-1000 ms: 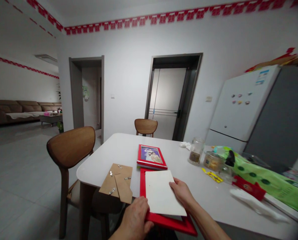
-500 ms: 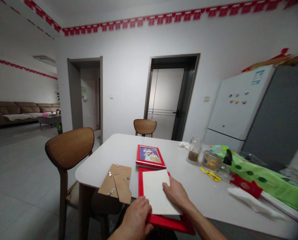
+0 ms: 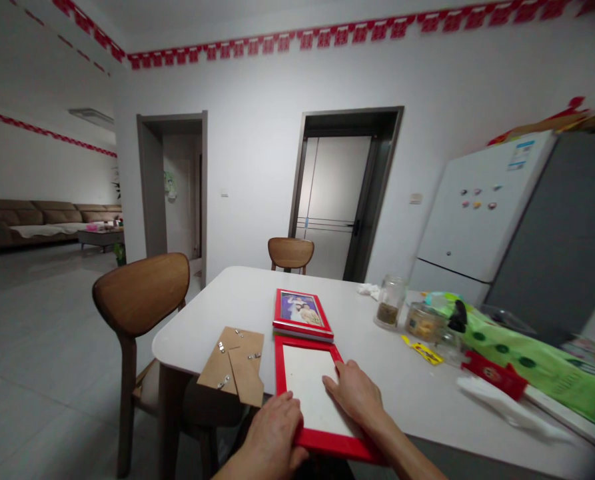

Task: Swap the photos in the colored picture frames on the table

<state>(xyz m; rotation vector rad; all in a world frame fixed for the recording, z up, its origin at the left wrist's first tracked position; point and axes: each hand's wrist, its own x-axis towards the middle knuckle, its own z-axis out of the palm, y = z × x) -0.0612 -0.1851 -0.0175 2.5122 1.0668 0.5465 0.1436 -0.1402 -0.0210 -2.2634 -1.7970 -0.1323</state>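
Observation:
A red frame [image 3: 322,441] lies at the near edge of the white table, with a white sheet [image 3: 310,380] inside its border. My left hand [image 3: 274,430] is closed round the frame's lower left side. On the right, my right hand [image 3: 354,393] rests over the sheet and the frame's right border, its fingers apart and thumb on the sheet. Just beyond is a framed photo [image 3: 301,311] with a red border, lying face up. To the left lies a brown backing board [image 3: 234,363] with metal clips, overhanging the table edge.
On the right of the table [image 3: 372,357] stand a glass jar [image 3: 389,303], a round container [image 3: 421,323], a yellow packet [image 3: 426,351] and a green bag [image 3: 532,363]. Wooden chairs stand at the left [image 3: 142,293] and far side [image 3: 291,252].
The white sheet now sits within the red frame's border, where it overlapped the lower and right parts before. My right hand has moved slightly down and spread over it.

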